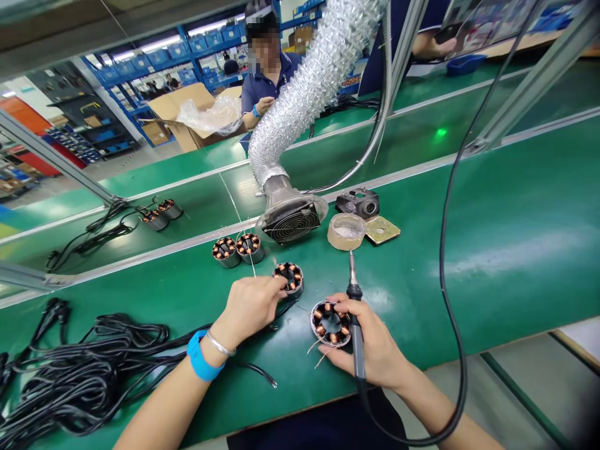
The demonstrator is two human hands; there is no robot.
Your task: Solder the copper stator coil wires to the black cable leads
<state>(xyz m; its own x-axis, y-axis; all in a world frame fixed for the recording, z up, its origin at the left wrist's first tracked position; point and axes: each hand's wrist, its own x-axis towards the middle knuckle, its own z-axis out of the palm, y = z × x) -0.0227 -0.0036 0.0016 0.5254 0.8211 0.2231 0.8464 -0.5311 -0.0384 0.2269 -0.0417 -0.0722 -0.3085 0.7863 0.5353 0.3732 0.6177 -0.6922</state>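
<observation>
Copper-wound ring (330,324) is in my right hand (370,344), thumb below it and fingers above. The same hand also holds a soldering iron (357,331), its tip pointing up and away. My left hand (253,306) has its fingers closed at the near left rim of another wound ring (289,279), which stands on the green bench. Two more wound rings (225,251) stand side by side farther left. Thin wire ends stick out of the ring in my right hand. A black cable with a stripped end (265,374) lies under my left wrist.
Bundled black cables (70,375) cover the left bench. A fan hood (293,219) on a silver duct (304,87) hangs ahead. Right of it are a round dish (345,231), a sponge plate (382,230) and a dark holder (359,203). The iron's cord (443,262) loops right. A person (269,75) sits opposite.
</observation>
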